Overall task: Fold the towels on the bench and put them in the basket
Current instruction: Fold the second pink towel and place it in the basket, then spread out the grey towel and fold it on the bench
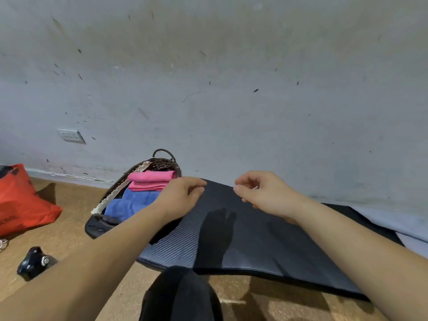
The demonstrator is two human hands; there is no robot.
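A dark wicker basket (162, 162) with a lace-trimmed rim stands at the left end of the black padded bench (266, 239). Inside it lie a folded pink towel (150, 180) and, nearer to me, a folded blue towel (129, 203). My left hand (180, 196) hovers beside the basket over the bench's left end, fingers loosely curled and holding nothing. My right hand (261, 192) hangs above the far edge of the bench, fingers also loosely curled and empty. No towel lies on the bench surface in view.
A grey wall (231, 89) runs close behind the bench, with a socket (70, 136) low on the left. A red bag (20, 202) and a small black object (32, 261) lie on the brown floor at left. My dark-clothed knee (180, 295) is below.
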